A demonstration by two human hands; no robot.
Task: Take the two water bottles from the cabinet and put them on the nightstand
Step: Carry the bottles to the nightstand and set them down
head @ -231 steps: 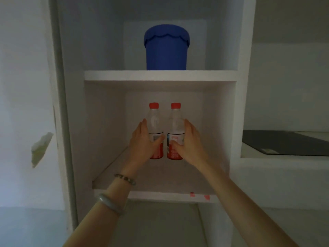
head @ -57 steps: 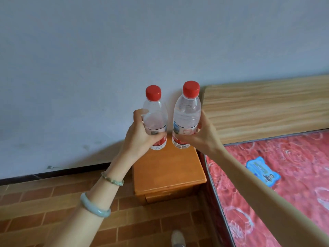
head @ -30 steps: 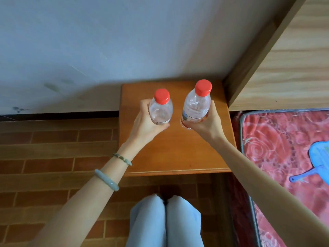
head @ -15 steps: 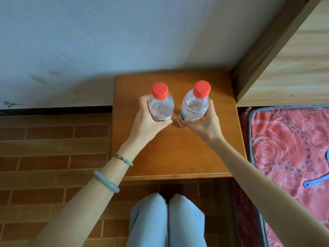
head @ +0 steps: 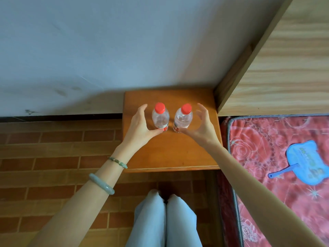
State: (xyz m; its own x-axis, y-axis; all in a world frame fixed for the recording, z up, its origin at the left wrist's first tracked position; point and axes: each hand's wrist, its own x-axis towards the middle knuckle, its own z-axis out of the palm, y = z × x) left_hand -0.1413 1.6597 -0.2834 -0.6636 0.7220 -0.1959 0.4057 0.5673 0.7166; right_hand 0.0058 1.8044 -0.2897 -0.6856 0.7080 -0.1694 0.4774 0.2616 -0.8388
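**A:** Head view — both water bottles [head: 160, 117] [head: 183, 118] stand upright on the nightstand [head: 178, 154]. Grip?

**B:** Released: the left hand [head: 140, 129] is spread wide at the left bottle's 9 o'clock, the right hand [head: 203, 129] at the other's 3 o'clock. Best to draw both hands straight outward, clear of the red caps.

**A:** Labels?

**B:** Red-and-white bands — writing unreadable.
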